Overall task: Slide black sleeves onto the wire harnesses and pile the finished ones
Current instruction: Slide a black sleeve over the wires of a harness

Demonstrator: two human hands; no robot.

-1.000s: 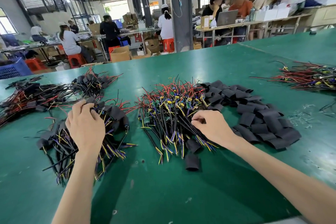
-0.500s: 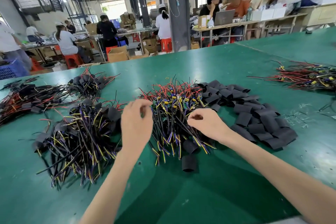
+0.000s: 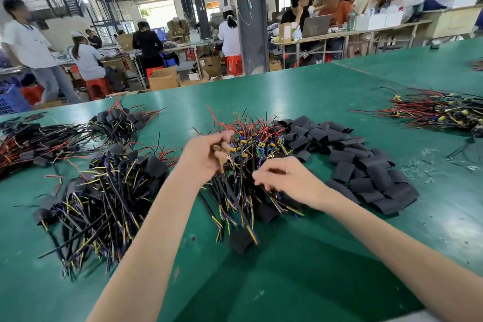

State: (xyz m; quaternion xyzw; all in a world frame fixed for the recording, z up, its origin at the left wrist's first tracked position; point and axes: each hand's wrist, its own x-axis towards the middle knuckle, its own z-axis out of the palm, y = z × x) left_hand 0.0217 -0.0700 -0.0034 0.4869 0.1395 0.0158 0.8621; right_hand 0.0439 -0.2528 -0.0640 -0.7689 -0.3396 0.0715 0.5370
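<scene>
Right now your left hand [image 3: 206,158] grips one wire harness [image 3: 235,200] above the unsleeved pile [image 3: 261,138] mid-bench [image 3: 326,282], wire tips hanging by a loose sleeve [image 3: 240,241]. Your right hand [image 3: 286,178] hovers curled over the same pile, blurred, can't tell if it pinches anything. The black sleeves [image 3: 366,172] are heaped just right of the pile, and the sleeved pile [image 3: 109,191] sits left
</scene>
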